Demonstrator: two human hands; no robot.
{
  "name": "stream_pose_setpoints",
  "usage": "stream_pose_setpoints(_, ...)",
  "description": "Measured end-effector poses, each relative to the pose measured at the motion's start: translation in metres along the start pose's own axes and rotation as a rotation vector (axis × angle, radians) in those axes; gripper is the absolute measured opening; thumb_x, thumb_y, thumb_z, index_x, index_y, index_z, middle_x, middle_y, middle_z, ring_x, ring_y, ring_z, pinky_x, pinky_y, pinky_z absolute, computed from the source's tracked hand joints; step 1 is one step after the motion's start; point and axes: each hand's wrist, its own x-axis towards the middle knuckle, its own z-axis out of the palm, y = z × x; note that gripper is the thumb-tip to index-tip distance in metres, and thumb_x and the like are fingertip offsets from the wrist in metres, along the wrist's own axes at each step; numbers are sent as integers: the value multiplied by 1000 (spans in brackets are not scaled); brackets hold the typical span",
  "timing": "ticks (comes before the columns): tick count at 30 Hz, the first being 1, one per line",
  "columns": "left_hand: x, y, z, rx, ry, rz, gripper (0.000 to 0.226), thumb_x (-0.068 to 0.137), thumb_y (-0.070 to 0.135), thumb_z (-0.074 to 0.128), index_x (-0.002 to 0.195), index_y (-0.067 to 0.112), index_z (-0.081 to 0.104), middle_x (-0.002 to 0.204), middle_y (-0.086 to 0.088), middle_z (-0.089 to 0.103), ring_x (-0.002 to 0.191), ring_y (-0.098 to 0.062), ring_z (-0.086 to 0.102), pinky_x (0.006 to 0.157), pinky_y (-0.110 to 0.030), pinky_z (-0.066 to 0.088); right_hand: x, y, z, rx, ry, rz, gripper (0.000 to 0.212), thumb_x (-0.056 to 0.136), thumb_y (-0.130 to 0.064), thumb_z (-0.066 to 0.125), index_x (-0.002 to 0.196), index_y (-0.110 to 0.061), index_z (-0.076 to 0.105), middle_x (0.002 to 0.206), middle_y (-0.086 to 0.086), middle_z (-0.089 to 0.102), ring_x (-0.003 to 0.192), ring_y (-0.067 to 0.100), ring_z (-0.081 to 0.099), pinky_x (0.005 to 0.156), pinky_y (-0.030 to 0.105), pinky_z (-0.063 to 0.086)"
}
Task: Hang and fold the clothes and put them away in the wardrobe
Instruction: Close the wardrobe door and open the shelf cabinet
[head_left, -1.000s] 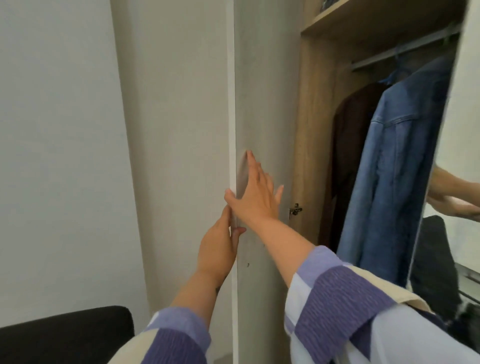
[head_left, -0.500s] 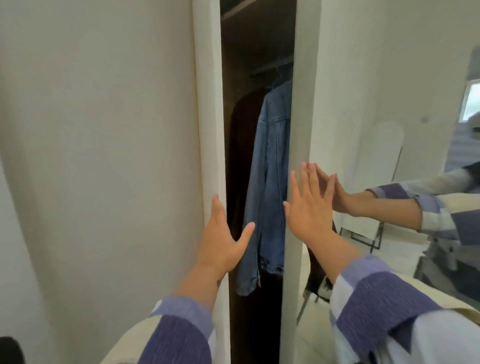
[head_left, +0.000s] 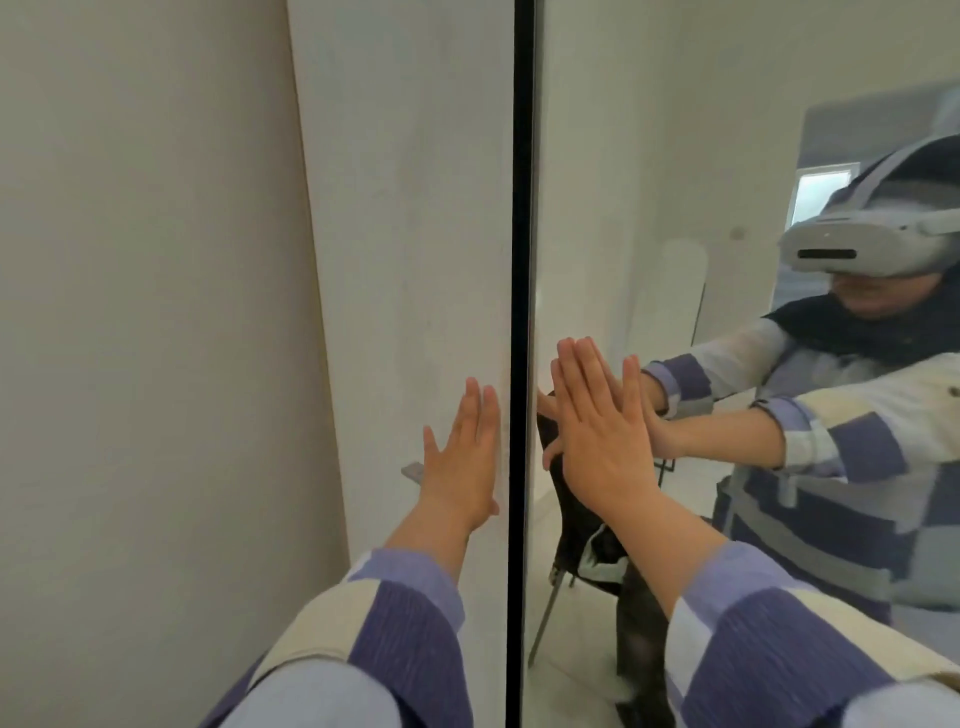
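Both wardrobe doors are closed, meeting at a thin dark seam. My left hand lies flat with fingers spread on the pale left door, just left of the seam. My right hand presses flat on the mirrored right door. Neither hand holds anything. The clothes inside the wardrobe are hidden behind the doors.
A plain wall runs along the left of the wardrobe. The mirror reflects a person in a striped top with a headset, a dark chair and a bright floor behind me.
The gap between the doors, which showed a denim jacket and a dark garment, has closed. Both hands moved from the door edges to flat on the door fronts.
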Motion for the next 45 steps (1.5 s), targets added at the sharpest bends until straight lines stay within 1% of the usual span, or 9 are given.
stream_pose_setpoints(6,24,11,13,-11,-7,-16,139,72,31,80,131,22,-46,141,0,-51,145,-18,-19,114,-57,6,2,2,5,117,24,-29,88,80,-42,60,151,-23,11,161,9,-2,146,27,-16,115,53,-13)
stream_pose_setpoints(11,31,5,15,-36,-10,9,138,73,31,78,130,26,-47,135,3,-56,145,-18,-18,115,-57,3,7,2,13,0,-4,-29,121,66,-77,53,151,-4,7,159,16,-7,146,32,-12,114,60,-9)
stream_pose_setpoints(15,30,2,11,-1,-29,17,135,74,34,76,133,23,-45,141,-2,-50,144,-18,-21,113,-57,-4,7,1,11,-10,43,-50,110,72,-69,48,150,-5,6,156,15,-15,142,30,-26,113,58,-11)
stream_pose_setpoints(19,20,12,6,12,-12,6,131,77,34,74,135,15,-42,146,-9,-45,143,-22,-26,112,-57,-9,-11,9,1,171,161,-78,78,84,-32,36,147,-30,-10,159,8,17,148,26,-2,118,52,0)
stream_pose_setpoints(23,-2,54,5,-18,42,107,125,81,33,70,136,13,-41,146,-9,-44,143,-23,-26,111,-59,-10,-60,49,-21,75,195,3,83,84,-24,35,146,-30,-19,157,9,22,147,26,9,118,51,3)
stream_pose_setpoints(28,-29,142,-3,-46,208,313,125,81,51,62,134,10,-44,145,-10,-45,141,-26,-29,111,-61,-7,-116,131,-68,-252,-1,119,72,88,-22,38,151,-9,6,160,13,-4,147,31,-7,115,60,-4)
stream_pose_setpoints(35,-68,280,-5,-73,394,516,118,79,56,62,147,9,-22,152,-12,-33,141,-31,-29,108,-57,-13,-177,220,-144,-486,-219,167,54,82,-20,54,134,-10,46,142,15,40,138,35,29,116,60,-2)
stream_pose_setpoints(41,-89,341,8,-186,216,424,135,68,50,77,144,19,-31,147,-13,-42,135,-35,-38,110,-63,-7,-207,252,-154,-542,-323,-49,36,89,-24,42,111,-10,66,112,10,64,119,31,49,115,56,-10)
stream_pose_setpoints(45,-87,348,11,-184,176,347,147,63,53,79,130,20,-48,142,-12,-49,132,-36,-42,110,-63,-5,-200,253,-154,-411,-115,-166,25,63,-23,74,77,-3,74,75,12,70,85,32,66,104,54,40)
